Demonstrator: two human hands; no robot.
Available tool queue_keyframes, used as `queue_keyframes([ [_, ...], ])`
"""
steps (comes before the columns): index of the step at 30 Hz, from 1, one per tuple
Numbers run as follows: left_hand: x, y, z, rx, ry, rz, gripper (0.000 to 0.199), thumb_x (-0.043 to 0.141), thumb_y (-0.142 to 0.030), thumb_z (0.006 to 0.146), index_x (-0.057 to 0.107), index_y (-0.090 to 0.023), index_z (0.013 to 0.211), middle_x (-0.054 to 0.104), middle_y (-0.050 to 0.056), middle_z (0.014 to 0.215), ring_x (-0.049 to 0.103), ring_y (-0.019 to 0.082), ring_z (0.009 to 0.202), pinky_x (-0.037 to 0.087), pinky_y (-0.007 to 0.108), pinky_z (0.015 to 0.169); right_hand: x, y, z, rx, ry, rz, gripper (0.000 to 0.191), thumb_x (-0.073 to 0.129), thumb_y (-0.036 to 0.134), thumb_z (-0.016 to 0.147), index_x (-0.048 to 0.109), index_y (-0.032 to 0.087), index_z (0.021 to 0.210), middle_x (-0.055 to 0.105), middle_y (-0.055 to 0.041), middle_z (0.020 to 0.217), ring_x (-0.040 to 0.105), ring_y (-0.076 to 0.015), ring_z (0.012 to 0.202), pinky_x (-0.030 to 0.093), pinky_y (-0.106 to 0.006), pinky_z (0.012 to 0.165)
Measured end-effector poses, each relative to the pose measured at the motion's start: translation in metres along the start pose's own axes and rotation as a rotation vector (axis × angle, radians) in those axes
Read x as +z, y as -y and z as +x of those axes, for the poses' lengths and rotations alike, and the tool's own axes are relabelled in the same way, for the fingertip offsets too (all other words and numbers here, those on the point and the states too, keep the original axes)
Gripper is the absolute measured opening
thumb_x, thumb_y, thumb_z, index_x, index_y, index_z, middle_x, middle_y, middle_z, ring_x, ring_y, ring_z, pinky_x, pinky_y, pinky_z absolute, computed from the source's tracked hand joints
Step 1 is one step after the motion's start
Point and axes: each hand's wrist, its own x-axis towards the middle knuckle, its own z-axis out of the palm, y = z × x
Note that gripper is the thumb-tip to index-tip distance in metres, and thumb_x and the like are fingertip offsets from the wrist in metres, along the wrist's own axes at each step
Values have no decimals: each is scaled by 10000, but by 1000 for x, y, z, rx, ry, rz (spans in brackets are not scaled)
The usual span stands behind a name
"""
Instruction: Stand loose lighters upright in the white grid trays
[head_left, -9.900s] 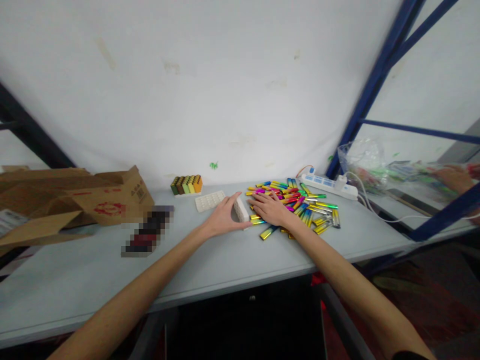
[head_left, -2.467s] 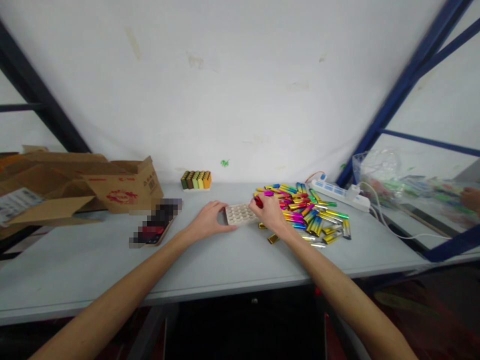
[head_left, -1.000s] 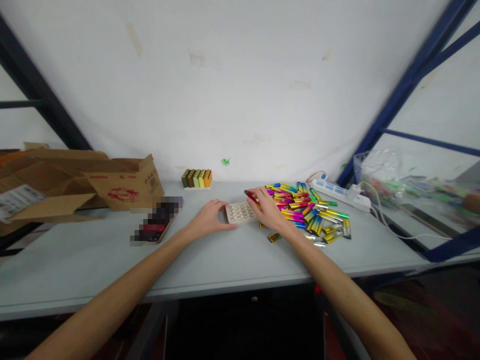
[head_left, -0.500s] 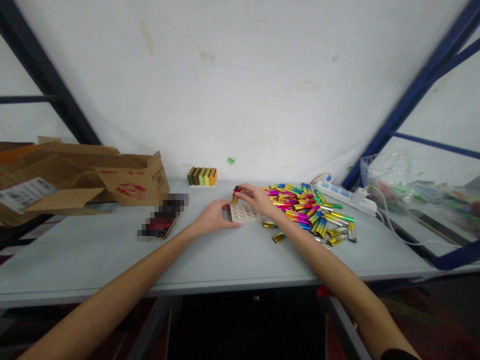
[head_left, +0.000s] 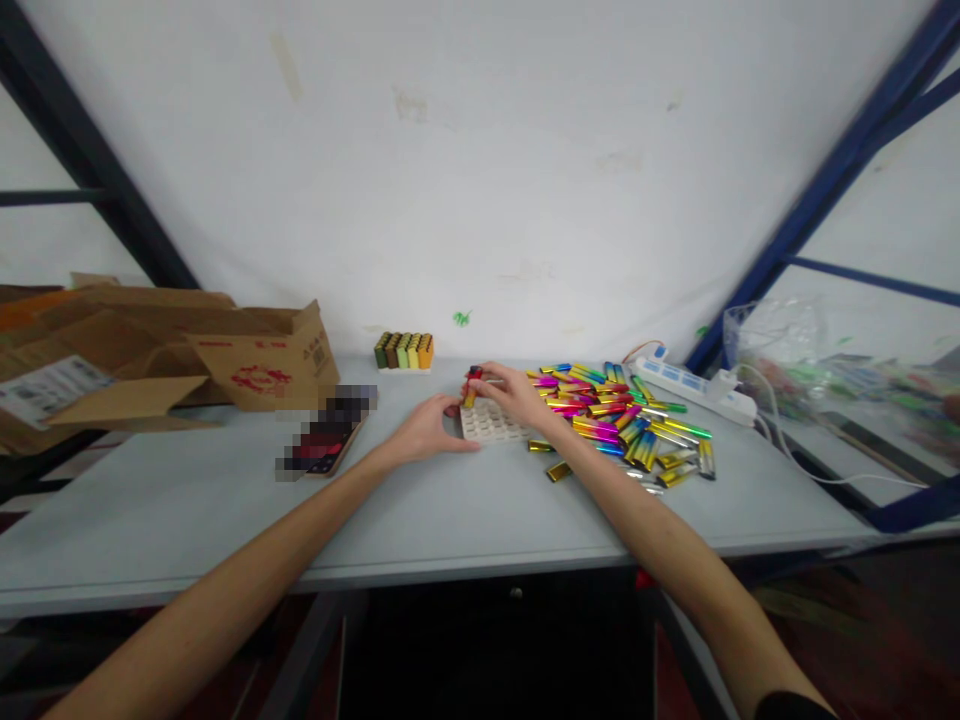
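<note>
A white tray (head_left: 495, 423) with rows of holes lies on the table in front of me. My left hand (head_left: 429, 430) grips its left end, the thumb along the near edge and the fingers bent at the far corner. At the tray's far left corner, my right hand (head_left: 510, 392) pinches a red-and-gold lighter (head_left: 471, 388), held upright at the holes. Whether its lower end sits inside a hole I cannot tell. A loose pile of shiny multicoloured lighters (head_left: 600, 405) spreads to the right of the tray, partly behind my right forearm.
At the back, a second tray (head_left: 405, 371) holds rows of green, brown, yellow and orange lighters (head_left: 405, 350). A phone (head_left: 341, 435) lies to the left, beside open cardboard boxes (head_left: 262, 360). A white power strip (head_left: 694, 388) with cables and a clear plastic bag (head_left: 772, 335) are at the right.
My right hand and the red-and-gold lighter have shifted very slightly at the tray's corner. My left hand keeps its place on the tray. The view has tilted a little.
</note>
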Motion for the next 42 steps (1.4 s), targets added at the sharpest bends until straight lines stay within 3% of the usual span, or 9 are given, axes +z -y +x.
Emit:
queue_keyframes([
  [5, 0, 0, 1, -34, 5, 21, 678, 895, -563, 552, 696, -150, 1052, 725, 101, 1030, 675, 297, 950, 545, 423, 898, 0, 0, 0, -60, 85, -204, 258, 594, 373, 1001, 713, 168, 1103, 768, -78, 1034, 719, -203, 897, 527, -292, 837],
  [12, -5, -3, 0, -2, 4, 82, 659, 883, -562, 572, 704, -162, 1063, 717, 87, 998, 671, 286, 928, 547, 412, 872, -2, -4, -1, -57, 126, -326, 239, 672, 315, 959, 712, 168, 1143, 764, -108, 1135, 715, -212, 1009, 524, -325, 925],
  [16, -11, -6, -1, 18, 7, 99, 641, 859, -576, 599, 710, -154, 1057, 713, 84, 982, 665, 281, 899, 548, 401, 841, -43, 4, -15, 24, 70, -354, 314, 657, 269, 959, 674, 175, 1258, 774, -99, 1102, 731, -181, 927, 545, -310, 855],
  [19, -14, -8, -1, 14, -8, 124, 625, 850, -596, 590, 717, -172, 1029, 715, 76, 962, 663, 279, 881, 549, 390, 824, -92, 14, -40, 105, 18, -513, 183, 645, 265, 961, 755, 180, 1080, 785, -87, 1012, 719, -198, 877, 532, -309, 800],
  [22, -14, -9, -1, -1, -20, 151, 614, 841, -610, 580, 719, -190, 1010, 714, 68, 945, 662, 277, 870, 549, 381, 806, -132, 17, -74, 214, 143, -698, 111, 693, 202, 894, 789, 189, 947, 783, -76, 911, 703, -217, 800, 516, -317, 759],
  [25, -14, -9, 0, -5, -22, 143, 606, 839, -601, 578, 717, -192, 1009, 712, 63, 949, 662, 270, 865, 548, 371, 800, -153, 12, -105, 324, 209, -779, 103, 720, 167, 839, 796, 204, 899, 781, -73, 914, 699, -229, 827, 504, -317, 766],
  [33, -13, -8, 0, -8, -16, 120, 638, 848, -592, 583, 717, -173, 1045, 719, 83, 987, 664, 280, 877, 552, 392, 826, -159, 0, -123, 373, 258, -764, 106, 726, 264, 868, 754, 178, 924, 745, -100, 965, 677, -236, 877, 493, -326, 780],
  [38, -13, -9, 0, -5, -17, 121, 613, 847, -587, 583, 720, -183, 1027, 725, 78, 989, 666, 277, 881, 554, 387, 825, -162, -1, -114, 399, 119, -584, 263, 719, 414, 872, 718, 172, 974, 751, -95, 946, 683, -225, 836, 534, -349, 767],
  [42, -14, -9, -1, 5, -18, 128, 609, 848, -588, 593, 712, -177, 1022, 719, 82, 980, 665, 280, 881, 552, 387, 816, -152, 1, -99, 363, -20, -244, 416, 762, 522, 813, 748, 163, 1023, 767, -97, 948, 702, -235, 846, 564, -364, 775],
])
